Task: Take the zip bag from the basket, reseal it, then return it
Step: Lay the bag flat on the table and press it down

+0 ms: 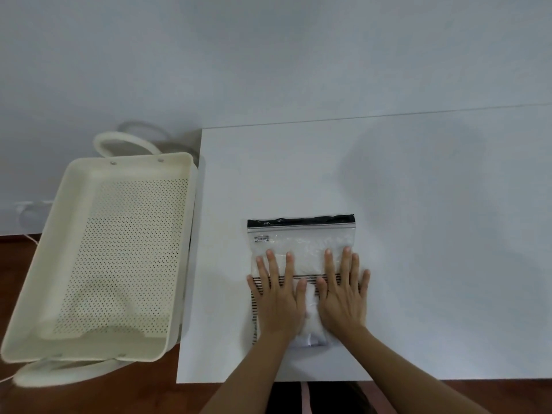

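A clear zip bag (301, 239) with a black zip strip along its far edge and black stripes lower down lies flat on the white table (418, 234). Something white is inside it. My left hand (276, 297) and my right hand (343, 294) rest palm-down on the bag's near half, side by side, fingers spread and pointing away from me. Neither hand grips anything. The cream perforated basket (44, 264) stands to the left of the table, and nothing lies in it.
The basket has two loop handles, one at its far end (119, 138) and one at its near end (68, 370). A brown floor (89, 395) shows below the table's front edge. A white wall rises behind the table.
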Demonstrator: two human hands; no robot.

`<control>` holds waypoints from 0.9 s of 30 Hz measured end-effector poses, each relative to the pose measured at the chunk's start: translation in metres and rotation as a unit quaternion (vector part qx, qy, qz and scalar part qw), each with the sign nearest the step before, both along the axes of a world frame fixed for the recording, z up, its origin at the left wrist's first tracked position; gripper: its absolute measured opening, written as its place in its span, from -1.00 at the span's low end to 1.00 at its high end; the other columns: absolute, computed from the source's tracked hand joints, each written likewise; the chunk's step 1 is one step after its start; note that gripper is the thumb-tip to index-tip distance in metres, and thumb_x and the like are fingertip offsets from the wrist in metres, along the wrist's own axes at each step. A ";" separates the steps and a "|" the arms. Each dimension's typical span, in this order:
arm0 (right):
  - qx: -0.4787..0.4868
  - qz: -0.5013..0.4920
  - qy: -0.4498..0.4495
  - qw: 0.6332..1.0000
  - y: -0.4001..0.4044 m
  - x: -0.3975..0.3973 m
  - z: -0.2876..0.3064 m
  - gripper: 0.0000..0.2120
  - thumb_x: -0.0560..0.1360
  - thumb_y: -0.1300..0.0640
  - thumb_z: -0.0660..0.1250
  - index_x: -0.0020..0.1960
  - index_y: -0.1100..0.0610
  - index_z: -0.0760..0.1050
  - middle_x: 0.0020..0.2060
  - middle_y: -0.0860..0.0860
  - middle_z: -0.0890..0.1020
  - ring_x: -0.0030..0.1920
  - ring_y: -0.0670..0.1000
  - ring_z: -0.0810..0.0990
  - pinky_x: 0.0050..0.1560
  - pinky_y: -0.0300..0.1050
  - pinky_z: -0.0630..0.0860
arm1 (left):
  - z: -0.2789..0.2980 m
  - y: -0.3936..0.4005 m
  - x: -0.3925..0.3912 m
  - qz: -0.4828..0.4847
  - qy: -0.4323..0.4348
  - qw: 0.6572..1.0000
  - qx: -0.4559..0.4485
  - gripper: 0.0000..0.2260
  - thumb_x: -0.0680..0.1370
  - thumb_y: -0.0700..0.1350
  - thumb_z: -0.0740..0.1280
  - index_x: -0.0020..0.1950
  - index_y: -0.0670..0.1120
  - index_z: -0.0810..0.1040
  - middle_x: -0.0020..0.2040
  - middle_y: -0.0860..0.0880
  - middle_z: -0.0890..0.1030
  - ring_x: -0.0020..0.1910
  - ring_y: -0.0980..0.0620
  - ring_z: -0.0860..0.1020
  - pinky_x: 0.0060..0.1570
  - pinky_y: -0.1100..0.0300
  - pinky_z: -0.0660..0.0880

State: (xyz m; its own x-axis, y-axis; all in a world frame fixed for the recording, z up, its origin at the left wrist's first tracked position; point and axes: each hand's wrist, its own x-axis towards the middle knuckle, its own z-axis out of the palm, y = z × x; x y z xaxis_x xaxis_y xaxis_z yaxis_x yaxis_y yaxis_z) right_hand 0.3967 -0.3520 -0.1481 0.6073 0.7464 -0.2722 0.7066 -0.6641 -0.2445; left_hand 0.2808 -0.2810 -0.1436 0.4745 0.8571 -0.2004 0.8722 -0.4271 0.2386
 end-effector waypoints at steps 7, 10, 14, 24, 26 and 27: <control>-0.010 -0.006 -0.003 1.000 0.001 -0.001 0.000 -0.41 0.59 -0.18 -0.25 0.56 -0.08 -0.32 0.56 0.08 -0.32 0.55 0.10 -0.35 0.50 0.14 -0.38 | -0.002 0.001 0.001 0.003 0.001 1.000 -0.001 -0.43 0.61 0.23 0.03 0.60 0.07 0.09 0.62 -0.14 0.02 0.60 -0.24 -0.03 0.46 -0.34 0.01; -0.015 -0.008 0.006 1.000 0.002 0.000 0.002 -0.42 0.61 -0.17 -0.20 0.56 -0.09 -0.33 0.55 0.07 -0.33 0.55 0.09 -0.34 0.51 0.15 -0.35 | 0.002 0.001 0.001 0.002 0.002 1.000 -0.008 -0.42 0.61 0.23 0.03 0.59 0.07 0.10 0.62 -0.14 0.02 0.59 -0.25 -0.03 0.46 -0.35 0.00; -0.024 -0.004 0.023 0.999 -0.003 0.003 0.009 -0.42 0.59 -0.19 -0.23 0.54 -0.11 -0.34 0.55 0.03 -0.34 0.55 0.07 -0.34 0.49 0.23 -0.36 | 0.009 0.000 0.001 -0.003 0.007 1.000 -0.026 -0.39 0.59 0.26 -0.02 0.60 0.04 0.07 0.61 -0.15 -0.02 0.58 -0.29 -0.06 0.45 -0.37 -0.07; 0.035 0.010 -0.015 0.999 0.032 0.028 0.018 -0.45 0.62 -0.15 -0.22 0.55 -0.12 -0.34 0.55 0.02 -0.35 0.54 0.09 -0.38 0.46 0.23 -0.42 | 0.015 0.045 0.026 -0.038 -0.042 0.998 -0.007 -0.42 0.65 0.18 -0.04 0.58 0.01 -0.18 0.59 -0.08 -0.25 0.58 -0.18 -0.25 0.48 -0.23 -0.29; 0.026 0.026 -0.019 0.999 0.040 0.034 0.014 -0.45 0.63 -0.14 -0.20 0.55 -0.13 -0.33 0.56 0.02 -0.32 0.55 0.08 -0.37 0.46 0.23 -0.41 | 0.007 0.052 0.027 -0.057 -0.023 0.998 -0.001 -0.42 0.64 0.20 -0.08 0.58 0.03 -0.19 0.59 -0.07 -0.27 0.58 -0.17 -0.26 0.49 -0.23 -0.29; 0.017 0.035 -0.022 0.999 0.041 0.036 0.011 -0.45 0.63 -0.14 -0.19 0.55 -0.14 -0.32 0.56 0.01 -0.31 0.55 0.07 -0.37 0.46 0.23 -0.41 | 0.002 0.053 0.026 -0.062 -0.012 0.998 0.002 -0.42 0.64 0.21 -0.08 0.58 0.04 -0.21 0.58 -0.07 -0.28 0.59 -0.18 -0.25 0.49 -0.24 -0.28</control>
State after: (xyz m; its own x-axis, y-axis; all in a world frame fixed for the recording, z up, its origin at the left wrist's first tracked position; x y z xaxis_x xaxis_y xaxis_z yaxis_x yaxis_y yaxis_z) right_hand 0.4330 -0.3106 -0.1369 0.5641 0.7960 -0.2194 0.7617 -0.6043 -0.2338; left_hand 0.3072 -0.2278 -0.1413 0.5823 0.7916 -0.1853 0.8063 -0.5330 0.2565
